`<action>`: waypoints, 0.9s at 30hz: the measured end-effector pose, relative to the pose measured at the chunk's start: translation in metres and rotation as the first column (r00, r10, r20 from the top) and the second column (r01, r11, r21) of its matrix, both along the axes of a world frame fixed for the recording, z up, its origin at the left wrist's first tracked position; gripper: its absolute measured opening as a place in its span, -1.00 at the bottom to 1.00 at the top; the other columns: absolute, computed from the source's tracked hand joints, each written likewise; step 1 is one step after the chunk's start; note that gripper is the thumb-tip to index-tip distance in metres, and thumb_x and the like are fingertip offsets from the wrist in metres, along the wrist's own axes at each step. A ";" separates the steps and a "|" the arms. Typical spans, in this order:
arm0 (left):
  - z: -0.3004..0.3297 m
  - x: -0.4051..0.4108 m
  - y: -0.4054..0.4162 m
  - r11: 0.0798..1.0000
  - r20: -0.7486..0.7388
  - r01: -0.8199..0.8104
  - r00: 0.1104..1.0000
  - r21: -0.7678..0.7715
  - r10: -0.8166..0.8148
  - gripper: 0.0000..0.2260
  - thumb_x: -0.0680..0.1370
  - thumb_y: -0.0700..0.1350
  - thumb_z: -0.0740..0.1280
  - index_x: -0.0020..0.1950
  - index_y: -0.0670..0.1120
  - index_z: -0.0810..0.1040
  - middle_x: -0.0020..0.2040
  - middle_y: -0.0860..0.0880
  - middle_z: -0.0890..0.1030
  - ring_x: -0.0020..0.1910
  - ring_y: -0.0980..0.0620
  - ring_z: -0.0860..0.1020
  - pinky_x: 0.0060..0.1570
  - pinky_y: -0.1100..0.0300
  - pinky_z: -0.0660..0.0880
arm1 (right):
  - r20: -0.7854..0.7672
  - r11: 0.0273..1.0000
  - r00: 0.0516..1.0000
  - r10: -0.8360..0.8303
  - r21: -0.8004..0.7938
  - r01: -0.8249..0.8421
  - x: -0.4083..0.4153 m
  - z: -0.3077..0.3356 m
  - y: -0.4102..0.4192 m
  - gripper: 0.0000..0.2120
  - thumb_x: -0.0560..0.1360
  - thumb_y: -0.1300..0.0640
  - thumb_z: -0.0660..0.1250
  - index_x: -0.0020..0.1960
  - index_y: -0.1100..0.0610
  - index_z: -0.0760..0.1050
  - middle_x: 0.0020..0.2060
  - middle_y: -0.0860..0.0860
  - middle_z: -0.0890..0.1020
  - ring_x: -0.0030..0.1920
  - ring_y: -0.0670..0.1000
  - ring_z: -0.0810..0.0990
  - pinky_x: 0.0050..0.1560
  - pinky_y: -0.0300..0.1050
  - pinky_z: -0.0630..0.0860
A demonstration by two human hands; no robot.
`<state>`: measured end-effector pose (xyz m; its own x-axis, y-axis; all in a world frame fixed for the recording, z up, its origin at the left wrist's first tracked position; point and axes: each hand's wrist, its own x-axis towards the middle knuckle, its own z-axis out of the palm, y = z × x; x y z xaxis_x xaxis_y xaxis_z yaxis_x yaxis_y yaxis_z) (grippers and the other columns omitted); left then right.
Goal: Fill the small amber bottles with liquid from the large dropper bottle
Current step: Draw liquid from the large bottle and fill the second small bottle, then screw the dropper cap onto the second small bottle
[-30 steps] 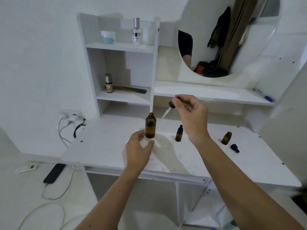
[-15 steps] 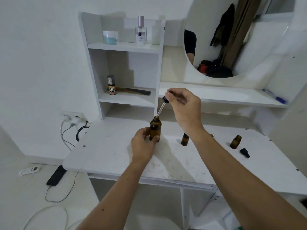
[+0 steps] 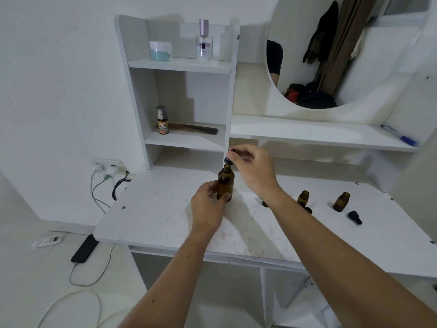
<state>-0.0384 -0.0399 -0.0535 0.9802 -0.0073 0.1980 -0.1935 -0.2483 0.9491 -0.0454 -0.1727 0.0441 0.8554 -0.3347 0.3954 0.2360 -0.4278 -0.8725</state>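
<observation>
Dropper held at the mouth of the big bottle on the bench.

The left hand (image 3: 208,207) reaches in from below, fingers curled round the lower body of the upright big bottle (image 3: 225,183) standing on the bench (image 3: 153,221). The right hand (image 3: 254,170) arches over from the right, wrist raised, fingertips pinching the black dropper (image 3: 229,159) just above the bottle's neck. Two small bottles (image 3: 303,198) (image 3: 341,201) stand open to the right, a loose dropper cap (image 3: 354,217) beside the far one.
</observation>
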 end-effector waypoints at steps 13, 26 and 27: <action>-0.003 0.000 0.000 0.999 0.019 -0.024 1.000 0.038 0.023 -0.55 0.50 -0.12 0.55 0.36 -0.08 0.55 0.23 0.04 0.65 0.22 0.06 0.60 0.29 0.15 0.53 | -0.011 1.000 1.000 0.008 0.012 -0.008 -0.011 -0.009 0.000 -0.82 0.55 0.17 0.54 0.15 0.11 0.71 -0.04 -0.12 0.76 0.00 -0.20 0.73 0.08 -0.34 0.63; 0.003 -0.036 0.006 0.997 0.034 -0.067 0.997 -0.023 0.068 -0.70 0.48 -0.09 0.57 0.12 -0.05 0.55 -0.04 0.05 0.65 -0.05 0.12 0.62 -0.07 0.38 0.52 | -0.013 0.978 0.985 -0.172 0.121 0.172 -0.116 -0.041 -0.081 -0.83 0.53 0.19 0.57 0.11 0.07 0.72 -0.02 -0.07 0.78 0.05 -0.08 0.75 0.17 -0.14 0.66; 0.003 -0.040 0.004 0.998 0.035 -0.057 0.998 -0.022 0.058 -0.72 0.49 -0.09 0.56 0.11 -0.06 0.56 -0.06 0.04 0.66 -0.08 0.13 0.62 -0.08 0.38 0.54 | -0.018 0.972 0.981 -0.192 0.133 0.193 -0.125 -0.047 -0.089 -0.84 0.53 0.20 0.56 0.10 0.07 0.72 -0.04 -0.05 0.78 0.05 -0.04 0.76 0.15 -0.12 0.68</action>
<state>-0.0783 -0.0363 -0.0504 0.9711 0.0533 0.2325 -0.2135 -0.2405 0.9469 -0.1699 -0.2621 -0.0025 0.7717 -0.5424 0.3321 0.1561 -0.3446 -0.9257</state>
